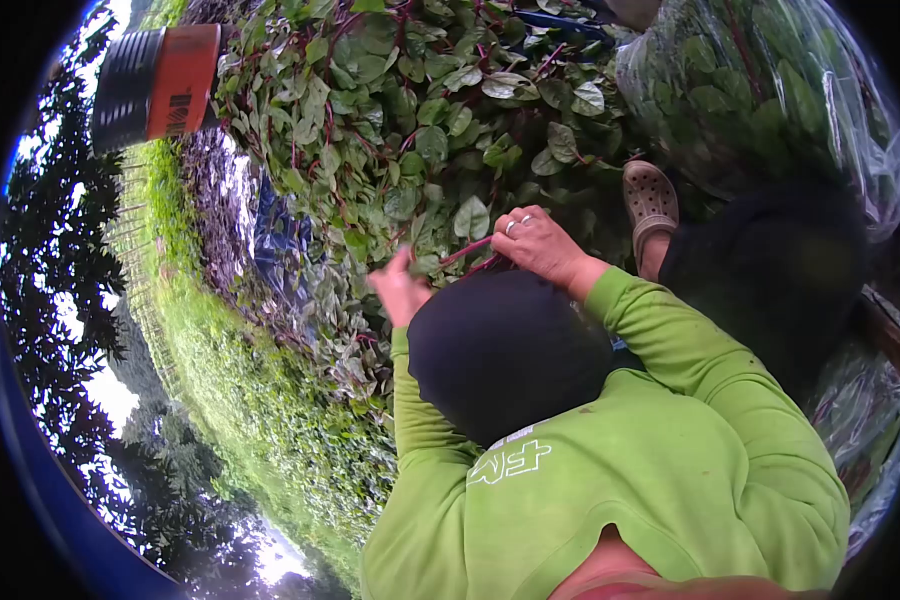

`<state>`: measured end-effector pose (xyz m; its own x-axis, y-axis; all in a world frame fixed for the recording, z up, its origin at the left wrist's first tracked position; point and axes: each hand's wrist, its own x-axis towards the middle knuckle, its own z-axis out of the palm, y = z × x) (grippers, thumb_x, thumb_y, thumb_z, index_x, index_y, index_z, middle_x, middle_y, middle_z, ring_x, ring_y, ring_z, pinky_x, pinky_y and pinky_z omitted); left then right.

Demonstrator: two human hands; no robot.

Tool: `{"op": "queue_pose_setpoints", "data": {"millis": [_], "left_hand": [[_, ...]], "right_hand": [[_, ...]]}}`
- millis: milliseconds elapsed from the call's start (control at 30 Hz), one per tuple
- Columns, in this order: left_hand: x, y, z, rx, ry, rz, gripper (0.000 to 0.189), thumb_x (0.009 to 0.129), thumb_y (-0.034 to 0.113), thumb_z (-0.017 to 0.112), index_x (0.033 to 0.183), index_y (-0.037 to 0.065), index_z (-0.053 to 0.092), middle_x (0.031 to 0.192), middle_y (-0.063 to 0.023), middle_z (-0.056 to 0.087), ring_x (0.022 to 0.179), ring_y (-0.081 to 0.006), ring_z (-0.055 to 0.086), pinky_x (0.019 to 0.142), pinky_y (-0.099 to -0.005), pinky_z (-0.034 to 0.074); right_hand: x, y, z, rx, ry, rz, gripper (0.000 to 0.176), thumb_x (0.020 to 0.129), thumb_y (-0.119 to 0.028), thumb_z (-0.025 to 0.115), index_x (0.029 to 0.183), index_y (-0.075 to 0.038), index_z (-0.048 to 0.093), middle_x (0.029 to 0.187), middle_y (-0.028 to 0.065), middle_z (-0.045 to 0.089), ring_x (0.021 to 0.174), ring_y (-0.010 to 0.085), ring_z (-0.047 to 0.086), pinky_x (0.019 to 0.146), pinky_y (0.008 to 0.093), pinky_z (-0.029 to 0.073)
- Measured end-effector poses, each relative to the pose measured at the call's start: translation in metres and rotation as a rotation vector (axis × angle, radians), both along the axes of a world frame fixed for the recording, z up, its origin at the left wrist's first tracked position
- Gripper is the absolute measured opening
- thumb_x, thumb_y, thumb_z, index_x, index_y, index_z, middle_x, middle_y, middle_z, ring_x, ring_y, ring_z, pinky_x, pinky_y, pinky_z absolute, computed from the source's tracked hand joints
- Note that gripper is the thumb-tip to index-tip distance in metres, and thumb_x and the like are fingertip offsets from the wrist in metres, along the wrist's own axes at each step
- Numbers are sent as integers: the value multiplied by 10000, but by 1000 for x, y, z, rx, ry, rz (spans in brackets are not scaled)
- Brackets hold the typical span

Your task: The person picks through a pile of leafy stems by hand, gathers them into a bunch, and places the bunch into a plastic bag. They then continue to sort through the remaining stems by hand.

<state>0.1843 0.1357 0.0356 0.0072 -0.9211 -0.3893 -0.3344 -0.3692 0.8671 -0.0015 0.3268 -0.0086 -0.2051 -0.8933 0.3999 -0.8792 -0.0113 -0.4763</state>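
Note:
My right hand (545, 245), with two rings on a finger, is closed round a few purple-red stems (467, 251) of leafy greens that look like Malabar spinach. These stems stick out to the left, toward my left hand (400, 287). Motion smears the left hand's fingers, and it hovers beside the leaves, near the stem ends. A big heap of the same leafy greens (430, 145) spreads in front of both hands. Just below the hands my dark-clad knee (510, 350) rises, hiding part of the stems.
Clear plastic sheeting (810, 90) covers more greens at the upper right. A clog (652, 200) on a foot stands by the heap. An orange and black container (160, 85) is at the upper left. Blue tarp (275, 235) shows beside the heap; bright green plants (260, 390) grow beyond.

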Motion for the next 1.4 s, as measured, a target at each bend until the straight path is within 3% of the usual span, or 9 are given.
{"op": "queue_pose_setpoints", "data": {"millis": [133, 233, 433, 700, 833, 900, 1000, 1133, 1400], "left_hand": [[-55, -3, 52, -1209, -711, -155, 471, 920, 87, 646, 1342, -64, 500, 1329, -193, 586, 1128, -282, 589, 1030, -390, 454], [-130, 1, 37, -620, -53, -841, 281, 926, 29, 576, 1172, 8, 712, 1158, -116, 719, 1118, -231, 661, 1000, -343, 489], [-263, -12, -67, -881, -796, -1297, 274, 867, 156, 663, 1096, 24, 736, 1056, -205, 714, 1018, -378, 676, 932, -437, 533], [-259, -40, -48, -712, -500, -1181, 159, 836, 139, 694, 964, 77, 764, 988, -157, 719, 987, -338, 678, 873, -446, 540], [-252, -45, -57, -403, -316, -1252, 255, 887, 94, 650, 1112, 43, 758, 1049, -123, 770, 940, -210, 737, 855, -330, 553], [-246, -47, -94, -565, -510, -1259, 287, 874, 168, 717, 1128, 37, 747, 1055, -154, 761, 968, -262, 738, 864, -364, 558], [-249, -4, -63, -596, -830, -1278, 347, 814, 296, 730, 1030, 25, 752, 1019, -216, 732, 954, -383, 704, 876, -421, 547], [-250, -3, -50, -390, -822, -1353, 349, 807, 242, 736, 1115, 79, 736, 1062, -169, 736, 990, -351, 699, 900, -431, 540], [-219, -107, 48, 136, 208, -950, 266, 920, 163, 720, 1180, 113, 696, 1002, 45, 708, 864, -115, 613, 779, -254, 441]], "right_hand": [[-5, 4, -4, -9, -103, 25, 133, 853, -188, 591, 975, -166, 640, 945, 27, 580, 958, 220, 599, 865, 366, 457], [-9, 7, 5, 105, -223, 64, 205, 867, -185, 591, 1057, -156, 661, 980, 39, 612, 986, 238, 627, 860, 386, 481], [-4, 7, -18, 233, -212, -56, 203, 848, -210, 625, 1016, -136, 710, 992, 88, 645, 995, 281, 648, 841, 419, 502], [-10, 7, -21, 208, -199, -81, 156, 855, -213, 604, 926, -113, 698, 946, 96, 648, 963, 284, 660, 796, 425, 514], [1, 11, -10, 185, -230, -38, 179, 872, -259, 600, 937, -131, 706, 935, 108, 642, 971, 300, 657, 792, 438, 510], [0, 12, -5, 209, -234, -7, 189, 878, -280, 602, 942, -140, 712, 940, 113, 640, 978, 308, 654, 794, 446, 508], [-6, 15, -5, 249, -221, -23, 198, 880, -301, 611, 939, -147, 720, 960, 114, 637, 983, 311, 647, 797, 450, 506], [-5, 18, -15, 197, -198, -38, 185, 872, -293, 618, 923, -148, 722, 989, 107, 636, 981, 301, 641, 788, 438, 507], [-4, 11, -7, 205, -176, -14, 162, 862, -222, 599, 938, -149, 722, 1028, 94, 651, 1029, 283, 630, 809, 424, 500]]}}
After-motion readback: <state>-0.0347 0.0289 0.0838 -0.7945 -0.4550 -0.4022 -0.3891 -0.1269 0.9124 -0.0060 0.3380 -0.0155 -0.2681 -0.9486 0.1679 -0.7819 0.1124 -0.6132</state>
